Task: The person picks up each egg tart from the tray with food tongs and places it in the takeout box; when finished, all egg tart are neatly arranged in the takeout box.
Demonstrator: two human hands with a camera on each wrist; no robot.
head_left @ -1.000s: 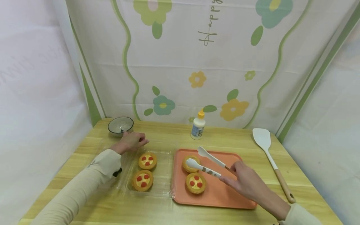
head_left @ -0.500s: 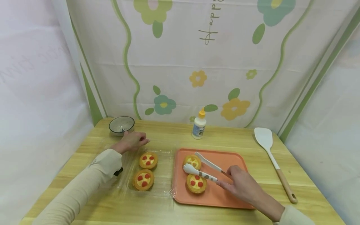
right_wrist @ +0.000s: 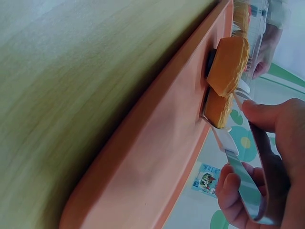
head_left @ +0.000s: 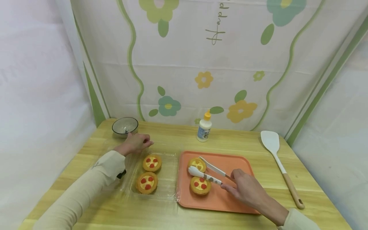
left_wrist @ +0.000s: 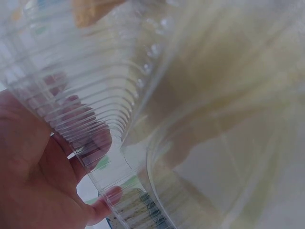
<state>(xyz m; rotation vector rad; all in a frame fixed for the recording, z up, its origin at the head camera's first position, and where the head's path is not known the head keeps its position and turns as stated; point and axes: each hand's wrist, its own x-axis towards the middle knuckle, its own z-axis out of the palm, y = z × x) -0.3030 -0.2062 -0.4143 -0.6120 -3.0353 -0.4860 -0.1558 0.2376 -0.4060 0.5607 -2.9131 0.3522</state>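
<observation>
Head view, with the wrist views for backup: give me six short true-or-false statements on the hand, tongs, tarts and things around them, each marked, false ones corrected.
1. The right hand holds the tongs. True.
2. Two tarts lie in the clear plastic box. True.
3. The bottle stands upright beyond the tray. True.
4. Three tarts are on the tray. False: two are.
5. The spatula lies left of the tray. False: the spatula lies to its right.
6. The bowl is right of the bottle. False: the bowl is to its left.
</observation>
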